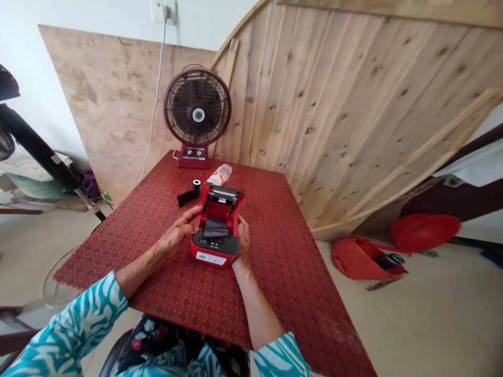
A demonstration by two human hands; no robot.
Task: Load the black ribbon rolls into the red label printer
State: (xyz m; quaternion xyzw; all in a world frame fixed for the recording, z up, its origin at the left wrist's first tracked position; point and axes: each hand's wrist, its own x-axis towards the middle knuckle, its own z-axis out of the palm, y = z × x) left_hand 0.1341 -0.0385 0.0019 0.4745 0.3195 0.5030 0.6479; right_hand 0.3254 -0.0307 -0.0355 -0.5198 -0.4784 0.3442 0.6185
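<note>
A small red and black label printer (pixel 212 256) stands on the table in front of me with its lid (pixel 223 193) raised. Inside it, a dark strip (pixel 216 228) lies across the front opening. My left hand (pixel 184 226) holds the printer's left side, its fingers closed against the wall and edge. Around the right side curl the fingers of my right hand (pixel 243 242), partly hidden behind the casing. Just beyond the printer's left side is a small black roll (pixel 196 185) with a white core, near a black strip (pixel 187 197) on the tabletop.
A clear plastic bottle (pixel 220 175) lies behind the printer. At the table's far end stands a dark red fan (pixel 197 107). The red patterned table (pixel 286 267) meets a wooden panel (pixel 314 104) at the back. On the floor to the right sits a red bag (pixel 356 259).
</note>
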